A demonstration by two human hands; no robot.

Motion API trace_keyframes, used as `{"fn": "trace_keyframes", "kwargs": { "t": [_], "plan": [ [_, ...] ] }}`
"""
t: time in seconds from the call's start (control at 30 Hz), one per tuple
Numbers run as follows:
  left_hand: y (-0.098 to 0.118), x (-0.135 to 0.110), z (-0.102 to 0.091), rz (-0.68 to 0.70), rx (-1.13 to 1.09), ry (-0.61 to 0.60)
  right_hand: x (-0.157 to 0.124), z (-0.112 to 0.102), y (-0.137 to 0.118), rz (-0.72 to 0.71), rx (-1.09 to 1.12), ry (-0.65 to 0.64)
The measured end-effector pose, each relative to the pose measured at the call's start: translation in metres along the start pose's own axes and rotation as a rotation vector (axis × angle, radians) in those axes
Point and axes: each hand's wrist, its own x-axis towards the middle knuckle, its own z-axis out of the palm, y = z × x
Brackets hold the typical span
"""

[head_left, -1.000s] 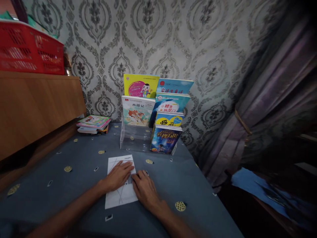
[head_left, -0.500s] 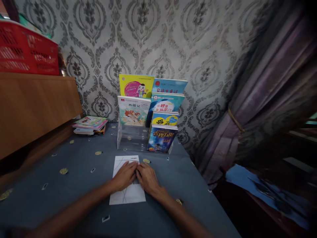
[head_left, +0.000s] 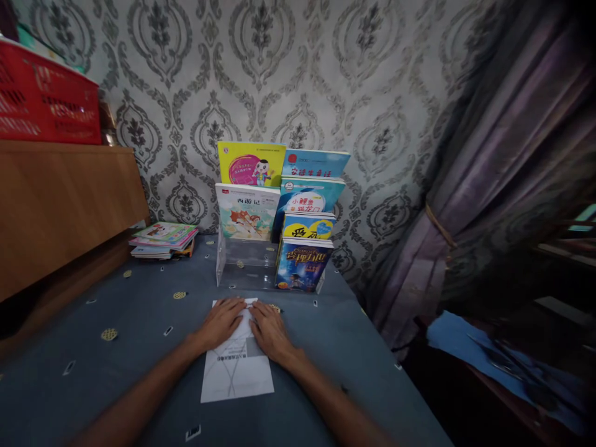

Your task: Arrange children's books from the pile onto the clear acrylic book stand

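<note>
A white sheet of paper [head_left: 237,379] lies on the dark blue-grey tablecloth, with crossing crease-like lines and some printed text on it. My left hand [head_left: 223,323] rests flat on its upper left part, fingers stretched out. On the upper right part lies my right hand [head_left: 269,329], also flat with the fingers extended. A narrow strip of paper shows between the two hands. Both hands cover much of the sheet's far half, so its far edge is only partly visible.
Beyond the paper stands a clear acrylic rack [head_left: 242,270] holding several children's books [head_left: 305,264]. A stack of books [head_left: 165,239] lies at the back left, near a wooden cabinet [head_left: 69,205] bearing a red basket [head_left: 51,93]. A curtain [head_left: 414,273] hangs at the right.
My hands have moved apart, from nearly touching near the middle to opposite sides of the paper. More of the sheet's printed middle shows. The view has shifted slightly.
</note>
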Motion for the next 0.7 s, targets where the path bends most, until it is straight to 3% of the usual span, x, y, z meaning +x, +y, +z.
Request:
{"fn": "trace_keyframes", "kwargs": {
  "t": [0.7],
  "plan": [
    [-0.0032,-0.0002,0.0089,0.032,0.037,0.057,-0.0014,-0.0026,-0.0008,0.032,-0.046,-0.063]
  ]
}}
